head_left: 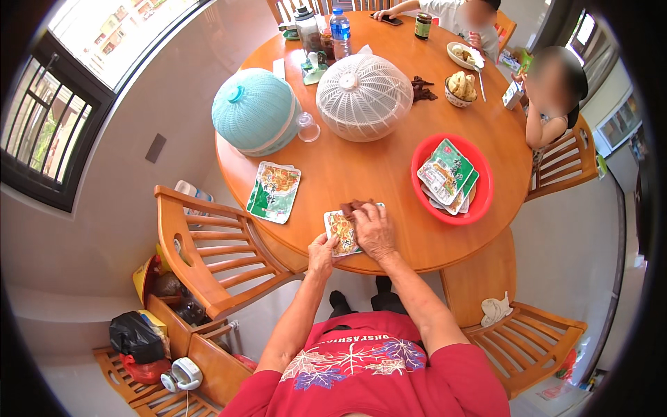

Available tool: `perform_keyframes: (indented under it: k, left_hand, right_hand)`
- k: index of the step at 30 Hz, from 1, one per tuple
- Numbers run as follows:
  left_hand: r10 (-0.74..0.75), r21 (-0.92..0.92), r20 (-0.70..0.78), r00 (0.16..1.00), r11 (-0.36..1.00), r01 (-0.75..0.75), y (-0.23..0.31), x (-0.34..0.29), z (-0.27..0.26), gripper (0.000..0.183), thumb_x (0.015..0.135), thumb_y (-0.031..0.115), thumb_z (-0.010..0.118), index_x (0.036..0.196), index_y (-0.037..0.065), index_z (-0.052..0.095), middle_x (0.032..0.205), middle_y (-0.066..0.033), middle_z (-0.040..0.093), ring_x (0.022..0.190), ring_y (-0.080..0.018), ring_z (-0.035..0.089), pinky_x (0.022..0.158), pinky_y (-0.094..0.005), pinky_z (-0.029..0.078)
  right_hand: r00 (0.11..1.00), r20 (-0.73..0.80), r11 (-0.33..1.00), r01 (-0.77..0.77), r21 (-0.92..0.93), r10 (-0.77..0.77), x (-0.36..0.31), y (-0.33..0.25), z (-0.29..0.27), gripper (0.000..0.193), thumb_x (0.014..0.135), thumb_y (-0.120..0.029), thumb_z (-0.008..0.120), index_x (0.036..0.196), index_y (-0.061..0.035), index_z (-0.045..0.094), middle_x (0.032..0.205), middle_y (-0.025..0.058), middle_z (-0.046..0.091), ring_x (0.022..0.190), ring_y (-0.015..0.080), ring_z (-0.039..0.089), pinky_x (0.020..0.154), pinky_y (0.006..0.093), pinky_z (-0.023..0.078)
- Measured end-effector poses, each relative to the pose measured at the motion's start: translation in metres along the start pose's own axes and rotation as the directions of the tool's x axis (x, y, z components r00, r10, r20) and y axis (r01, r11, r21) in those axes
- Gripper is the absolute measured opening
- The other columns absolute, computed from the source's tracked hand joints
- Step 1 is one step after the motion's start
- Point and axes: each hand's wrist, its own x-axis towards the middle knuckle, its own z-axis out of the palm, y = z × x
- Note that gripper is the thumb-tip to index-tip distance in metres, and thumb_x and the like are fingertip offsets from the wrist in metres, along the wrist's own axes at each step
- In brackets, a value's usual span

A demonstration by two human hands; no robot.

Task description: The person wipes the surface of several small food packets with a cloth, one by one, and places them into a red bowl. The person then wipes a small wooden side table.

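A flat food packet (340,226) with a noodle-like picture lies at the table's near edge. My left hand (322,256) is closed on its lower left corner, thumb on top. Over the packet's upper right side, my right hand (375,233) has its fingers bent around a crumpled brown cloth (352,207), pressed against the packet. More green and white packets (274,193) lie stacked to the left. On the right, a red plastic basin (484,206) holds several similar packets (448,172).
A blue mesh food cover (253,111), a white one (363,97) and a clear cup (308,128) stand farther back, with bottles (340,31) behind. Bowls of food (460,89) sit at the far right near two seated people. Wooden chairs (219,254) flank me.
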Motion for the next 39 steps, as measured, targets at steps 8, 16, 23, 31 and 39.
perform_keyframes:
  k: [8, 16, 23, 31, 39]
  left_hand:
    - [0.015, -0.050, -0.030, 0.999, 0.999, -0.016, -0.002, -0.001, 0.001, 0.021, 0.092, 0.010, 0.058, 0.112, 0.001, 0.059, 0.100, -0.0081, 0.066, 0.085, -0.0202, 0.067, 0.068, -0.0420, 0.062]
    - [0.002, -0.038, -0.017, 1.000, 0.999, -0.003, -0.005, 0.003, -0.004, 0.023, 0.093, 0.008, 0.056, 0.116, 0.005, 0.056, 0.106, -0.0094, 0.064, 0.089, -0.0245, 0.067, 0.072, -0.0437, 0.060]
    - [0.037, -0.031, 0.020, 0.999, 0.999, -0.036, -0.007, -0.001, -0.007, 0.021, 0.093, 0.011, 0.059, 0.112, 0.005, 0.058, 0.101, -0.0062, 0.065, 0.086, -0.0195, 0.067, 0.066, -0.0395, 0.061]
    - [0.022, 0.002, 0.012, 1.000, 1.000, -0.022, -0.005, -0.002, -0.002, 0.024, 0.092, 0.009, 0.059, 0.115, 0.005, 0.057, 0.105, -0.0068, 0.065, 0.092, -0.0217, 0.067, 0.068, -0.0407, 0.061]
    - [0.032, 0.000, 0.022, 0.999, 1.000, -0.032, -0.007, -0.001, -0.009, 0.023, 0.091, 0.010, 0.060, 0.113, 0.005, 0.058, 0.104, -0.0073, 0.066, 0.090, -0.0202, 0.067, 0.066, -0.0385, 0.061]
  right_hand:
    - [0.982, -0.043, 0.956, -0.189, -0.226, 0.184, -0.030, 0.042, -0.044, 0.028, 0.080, -0.014, 0.059, 0.108, -0.0135, 0.063, 0.108, 0.0086, 0.055, 0.098, 0.0321, 0.051, 0.081, 0.0426, 0.046]
    - [0.996, 0.056, 0.996, 0.072, 0.051, -0.075, -0.045, -0.022, -0.049, 0.023, 0.079, -0.014, 0.061, 0.102, -0.0150, 0.064, 0.107, 0.0026, 0.058, 0.094, 0.0280, 0.054, 0.079, 0.0372, 0.050]
    - [0.998, 0.055, 1.000, -0.021, -0.014, 0.022, -0.044, 0.015, -0.055, 0.021, 0.075, -0.010, 0.065, 0.096, -0.0150, 0.065, 0.109, 0.0011, 0.059, 0.096, 0.0288, 0.053, 0.081, 0.0395, 0.048]
    - [0.997, 0.026, 0.996, -0.077, -0.042, 0.078, -0.027, -0.008, -0.036, 0.027, 0.080, -0.013, 0.059, 0.106, -0.0112, 0.063, 0.106, 0.0068, 0.055, 0.095, 0.0298, 0.052, 0.078, 0.0410, 0.048]
    - [0.982, 0.149, 0.976, -0.087, -0.199, 0.118, -0.025, 0.031, -0.048, 0.032, 0.076, -0.016, 0.062, 0.107, -0.0108, 0.062, 0.107, 0.0067, 0.053, 0.094, 0.0301, 0.052, 0.073, 0.0433, 0.048]
